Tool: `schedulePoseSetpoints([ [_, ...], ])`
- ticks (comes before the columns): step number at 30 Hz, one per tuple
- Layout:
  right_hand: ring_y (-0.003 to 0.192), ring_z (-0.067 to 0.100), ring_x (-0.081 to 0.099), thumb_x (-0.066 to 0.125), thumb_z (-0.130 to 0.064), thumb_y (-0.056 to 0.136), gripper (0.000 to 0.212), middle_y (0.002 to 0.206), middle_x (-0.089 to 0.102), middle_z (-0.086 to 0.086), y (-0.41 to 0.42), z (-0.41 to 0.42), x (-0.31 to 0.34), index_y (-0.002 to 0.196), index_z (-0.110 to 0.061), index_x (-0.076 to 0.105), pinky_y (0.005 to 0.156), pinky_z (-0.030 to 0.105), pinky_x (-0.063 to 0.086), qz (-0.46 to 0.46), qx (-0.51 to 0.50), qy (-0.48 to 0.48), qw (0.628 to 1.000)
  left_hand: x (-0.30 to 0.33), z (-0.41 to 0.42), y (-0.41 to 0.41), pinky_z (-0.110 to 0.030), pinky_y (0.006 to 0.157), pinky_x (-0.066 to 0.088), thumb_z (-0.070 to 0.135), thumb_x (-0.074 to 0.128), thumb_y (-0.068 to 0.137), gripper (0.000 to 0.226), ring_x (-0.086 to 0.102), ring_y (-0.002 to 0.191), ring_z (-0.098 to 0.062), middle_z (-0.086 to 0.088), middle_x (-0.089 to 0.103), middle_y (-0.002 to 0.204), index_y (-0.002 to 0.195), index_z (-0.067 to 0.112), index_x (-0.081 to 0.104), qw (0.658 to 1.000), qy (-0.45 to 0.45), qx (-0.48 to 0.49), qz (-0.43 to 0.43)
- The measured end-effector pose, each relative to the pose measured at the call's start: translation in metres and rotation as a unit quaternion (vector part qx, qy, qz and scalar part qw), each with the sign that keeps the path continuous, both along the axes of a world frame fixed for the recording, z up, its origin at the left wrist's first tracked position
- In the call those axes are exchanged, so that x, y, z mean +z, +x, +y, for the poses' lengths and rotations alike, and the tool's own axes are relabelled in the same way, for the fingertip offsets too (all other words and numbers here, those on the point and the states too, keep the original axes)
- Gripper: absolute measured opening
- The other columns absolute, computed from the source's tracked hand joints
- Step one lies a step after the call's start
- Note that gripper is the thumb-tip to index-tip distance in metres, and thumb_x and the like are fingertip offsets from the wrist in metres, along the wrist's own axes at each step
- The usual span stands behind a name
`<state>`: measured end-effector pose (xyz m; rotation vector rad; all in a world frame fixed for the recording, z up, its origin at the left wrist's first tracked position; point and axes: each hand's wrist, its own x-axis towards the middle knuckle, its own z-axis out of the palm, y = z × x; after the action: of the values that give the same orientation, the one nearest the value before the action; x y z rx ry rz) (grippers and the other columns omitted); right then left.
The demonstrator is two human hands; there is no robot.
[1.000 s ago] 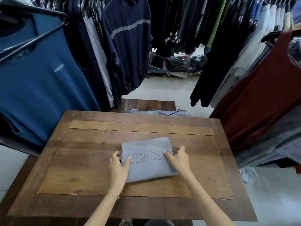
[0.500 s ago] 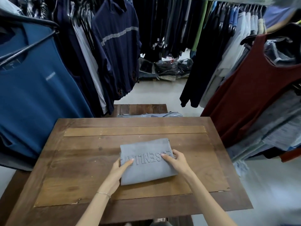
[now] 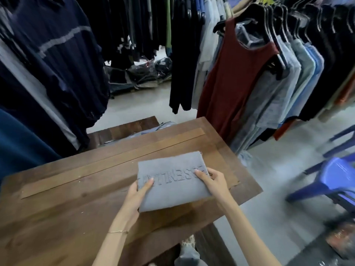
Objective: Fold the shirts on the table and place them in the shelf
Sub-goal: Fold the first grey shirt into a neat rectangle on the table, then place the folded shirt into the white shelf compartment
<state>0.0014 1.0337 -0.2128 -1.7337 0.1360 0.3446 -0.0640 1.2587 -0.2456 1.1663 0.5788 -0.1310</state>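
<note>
Gripping the folded grey shirt (image 3: 172, 181) by its two side edges, the left hand (image 3: 137, 194) and right hand (image 3: 213, 181) hold it between them, over the wooden table (image 3: 67, 189), thumbs on top.

Two bare forearms reaching forward from the lower edge, angled toward each other. Left hand (image 3: 137, 192) at the near left edge of the folded grey shirt with raised lettering (image 3: 172, 181), thumb lying flat on top, remaining fingers tucked beneath. Right hand (image 3: 213, 182) on the right edge, thumb pressed on top, fingers curled under the side. Thin gold bracelet (image 3: 118, 231) around the left wrist. Both wrists straight, palms turned inward.
</note>
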Motion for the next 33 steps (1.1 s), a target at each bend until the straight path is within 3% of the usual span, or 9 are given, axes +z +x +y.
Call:
schedulePoseSetpoints([
  [3, 0.07, 0.001, 0.069, 0.064, -0.026, 0.09, 0.016, 0.084, 0.074, -0.01, -0.008, -0.025, 0.015, 0.096, -0.014, 0.073, 0.055, 0.011, 0.047, -0.009, -0.048, 0.01, 0.999, 0.019, -0.023, 0.014, -0.024, 0.06, 0.057, 0.021, 0.065, 0.086, 0.024, 0.072, 0.082, -0.017, -0.001, 0.075, 0.095, 0.109, 0.011, 0.063, 0.999, 0.002, -0.033, -0.014],
  [7, 0.066, -0.001, 0.067, 0.066, -0.026, 0.089, 0.015, 0.078, 0.074, -0.012, -0.013, -0.06, 0.034, 0.094, -0.015, 0.074, 0.053, 0.009, 0.045, -0.024, -0.104, 0.02, 0.994, 0.043, -0.057, 0.03, -0.023, 0.059, 0.055, 0.038, 0.075, 0.072, 0.047, 0.072, 0.084, -0.018, -0.003, 0.074, 0.099, 0.11, 0.012, 0.063, 0.996, 0.02, -0.081, -0.043],
  [14, 0.071, 0.004, 0.069, 0.066, -0.029, 0.088, 0.013, 0.083, 0.075, -0.008, -0.024, -0.148, 0.06, 0.09, -0.019, 0.074, 0.056, 0.011, 0.048, -0.051, -0.197, 0.034, 0.979, 0.087, -0.141, 0.061, -0.025, 0.056, 0.055, 0.027, 0.066, 0.086, 0.018, 0.071, 0.077, -0.015, 0.001, 0.074, 0.094, 0.101, 0.019, 0.063, 0.98, 0.077, -0.172, -0.066],
  [19, 0.069, 0.003, 0.068, 0.065, -0.025, 0.089, 0.012, 0.077, 0.075, -0.011, -0.047, -0.236, 0.081, 0.08, -0.023, 0.073, 0.056, 0.01, 0.047, -0.087, -0.264, 0.032, 0.96, 0.119, -0.232, 0.077, -0.019, 0.056, 0.052, 0.075, 0.074, 0.045, 0.076, 0.071, 0.078, -0.012, 0.007, 0.075, 0.09, 0.098, 0.021, 0.065, 0.941, 0.155, -0.273, -0.13],
  [22, 0.063, 0.003, 0.064, 0.066, -0.015, 0.088, 0.028, 0.067, 0.072, -0.007, -0.067, -0.288, 0.09, 0.061, -0.02, 0.071, 0.058, 0.012, 0.044, -0.111, -0.313, 0.032, 0.943, 0.122, -0.296, 0.085, -0.031, 0.071, 0.055, 0.043, 0.069, 0.077, 0.036, 0.07, 0.089, -0.021, 0.0, 0.074, 0.096, 0.101, 0.018, 0.066, 0.923, 0.184, -0.295, -0.165],
  [24, 0.068, 0.007, 0.064, 0.067, -0.012, 0.087, 0.018, 0.074, 0.074, 0.001, -0.082, -0.318, 0.094, 0.07, -0.012, 0.072, 0.065, 0.021, 0.046, -0.124, -0.356, 0.009, 0.926, 0.124, -0.337, 0.089, -0.04, 0.078, 0.055, 0.028, 0.066, 0.084, 0.016, 0.069, 0.09, -0.024, 0.0, 0.073, 0.094, 0.099, 0.019, 0.067, 0.914, 0.19, -0.308, -0.186],
  [29, 0.066, 0.03, 0.064, 0.068, -0.044, 0.081, 0.038, 0.077, 0.07, 0.017, -0.124, -0.385, 0.094, 0.079, -0.006, 0.067, 0.064, 0.034, 0.042, -0.147, -0.46, -0.082, 0.872, 0.132, -0.429, 0.09, -0.046, 0.084, 0.054, 0.026, 0.066, 0.086, 0.019, 0.069, 0.09, -0.025, -0.005, 0.074, 0.093, 0.1, 0.013, 0.067, 0.871, 0.183, -0.398, -0.223],
  [31, 0.053, 0.021, 0.051, 0.067, -0.052, 0.08, 0.043, 0.063, 0.063, 0.012, -0.141, -0.402, 0.097, 0.07, -0.011, 0.061, 0.057, 0.029, 0.035, -0.15, -0.502, -0.145, 0.839, 0.134, -0.463, 0.09, -0.045, 0.086, 0.054, 0.025, 0.067, 0.086, 0.016, 0.069, 0.09, -0.023, -0.003, 0.074, 0.091, 0.097, 0.013, 0.068, 0.853, 0.172, -0.432, -0.237],
  [33, 0.047, 0.005, 0.037, 0.066, -0.038, 0.087, 0.039, 0.048, 0.046, 0.004, -0.158, -0.415, 0.1, 0.061, -0.014, 0.05, 0.049, 0.023, 0.028, -0.14, -0.545, -0.221, 0.797, 0.135, -0.497, 0.089, -0.038, 0.083, 0.053, 0.022, 0.067, 0.086, 0.012, 0.068, 0.088, -0.02, -0.001, 0.074, 0.088, 0.093, 0.013, 0.068, 0.828, 0.162, -0.471, -0.257],
])
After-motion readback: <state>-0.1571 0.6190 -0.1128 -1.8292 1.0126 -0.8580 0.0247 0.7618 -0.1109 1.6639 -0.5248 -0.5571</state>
